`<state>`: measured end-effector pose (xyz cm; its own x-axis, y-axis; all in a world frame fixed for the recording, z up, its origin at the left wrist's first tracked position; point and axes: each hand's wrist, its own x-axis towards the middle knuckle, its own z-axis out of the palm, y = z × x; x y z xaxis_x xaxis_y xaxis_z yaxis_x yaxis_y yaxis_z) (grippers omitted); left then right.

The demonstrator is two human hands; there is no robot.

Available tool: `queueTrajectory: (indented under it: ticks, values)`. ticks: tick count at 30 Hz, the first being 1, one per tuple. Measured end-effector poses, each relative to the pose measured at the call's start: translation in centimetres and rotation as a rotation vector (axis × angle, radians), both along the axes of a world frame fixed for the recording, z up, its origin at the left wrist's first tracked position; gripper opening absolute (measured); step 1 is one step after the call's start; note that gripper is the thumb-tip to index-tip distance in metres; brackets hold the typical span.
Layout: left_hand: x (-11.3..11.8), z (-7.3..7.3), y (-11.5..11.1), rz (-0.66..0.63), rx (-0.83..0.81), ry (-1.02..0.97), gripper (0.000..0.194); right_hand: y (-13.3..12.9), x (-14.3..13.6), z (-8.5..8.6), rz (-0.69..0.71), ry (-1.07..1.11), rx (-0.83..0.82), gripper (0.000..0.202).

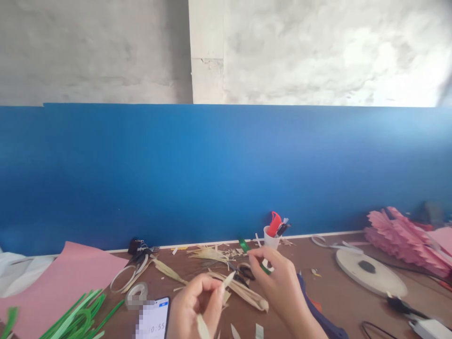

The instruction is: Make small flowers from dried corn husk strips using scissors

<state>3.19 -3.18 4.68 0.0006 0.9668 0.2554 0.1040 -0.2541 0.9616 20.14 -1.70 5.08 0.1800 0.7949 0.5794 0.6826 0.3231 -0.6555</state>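
My left hand (pixel 199 303) is closed at the lower middle, with a pale, pointed strip of dried husk (pixel 229 281) pinched between thumb and fingers. The lower end of that strip comes out below the hand. To its right, my right hand (pixel 273 270) is raised a little higher, thumb and fingertips pinched together. A narrow green strip (pixel 243 245) shows at those fingertips, and more green appears below the fingers. Behind and between the hands lie dried husk pieces (pixel 243 292) and dark-handled scissors (pixel 245 270), partly covered.
A white cup (pixel 271 239) holds pens and a red item. Left are a phone (pixel 157 318), a tape roll (pixel 137 294), green fuzzy stems (pixel 77 318) and pink paper (pixel 63 273). Right are a pale oval disc (pixel 384 278), pleated pink paper (pixel 406 242) and cables. A blue partition (pixel 226 174) stands behind.
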Motion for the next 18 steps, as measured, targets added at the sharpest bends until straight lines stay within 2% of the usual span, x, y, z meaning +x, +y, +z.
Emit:
queueTrajectory:
  ticks: [3, 5, 8, 11, 13, 16, 18]
  values:
    - [-0.2, 0.6, 0.9, -0.050, -0.133, -0.070, 0.028, -1.4, -0.4, 1.3, 0.328, 0.157, -0.148, 0.033]
    - [-0.2, 0.6, 1.3, -0.091, -0.188, -0.113, 0.029, -2.1, -1.4, 1.6, 0.421, 0.185, -0.160, 0.036]
    - [-0.3, 0.3, 1.7, -0.179, -0.246, -0.169, 0.035, -2.3, -2.5, 1.5, 0.387, 0.137, -0.137, 0.011]
    - [-0.6, -0.3, 2.3, -0.272, -0.366, -0.242, 0.041, -1.9, -2.7, 1.4, 0.349, 0.139, -0.230, 0.016]
    - [-0.8, -1.0, 3.3, -0.289, -0.442, -0.301, 0.041, -1.6, -2.3, 1.3, 0.350, 0.128, -0.327, 0.022]
    - [-0.7, -2.6, 5.2, -0.228, -0.493, -0.258, 0.043, -0.6, -0.2, 0.8, 0.285, 0.023, -0.425, 0.024]
    - [-0.5, -4.0, 6.4, -0.162, -0.475, -0.155, 0.043, 0.7, 2.7, 0.2, 0.203, -0.109, -0.495, 0.016]
